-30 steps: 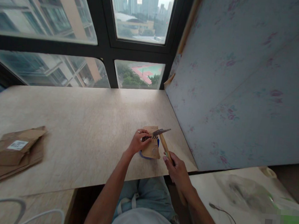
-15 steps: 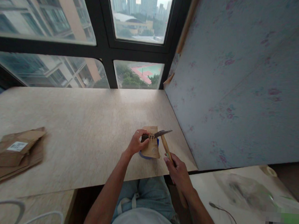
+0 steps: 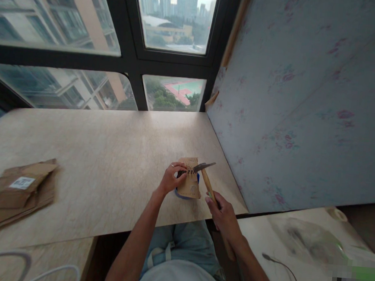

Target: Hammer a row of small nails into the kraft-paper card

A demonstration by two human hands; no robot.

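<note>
A tan, cardboard-like piece (image 3: 189, 186) lies over a blue, round-edged object (image 3: 183, 196) on the table. Several small dark marks or pins run in a row across its middle. My left hand (image 3: 171, 178), with a ring on one finger, grips the left side of this piece, thumb and fingers closing around a dark spot there; its details are too small to tell. In my right hand (image 3: 222, 210) is a hammer (image 3: 208, 182) by its wooden handle. Its dark metal head hangs over the right end of the row; I cannot tell whether it touches.
Brown paper packets (image 3: 24, 192) with a white label lie at the table's left. A flowered panel (image 3: 292, 123) stands close along the right side, and windows rise behind. At lower right, a white surface (image 3: 251, 236) bears a cable (image 3: 281, 262) and a clear plastic bag (image 3: 309, 241).
</note>
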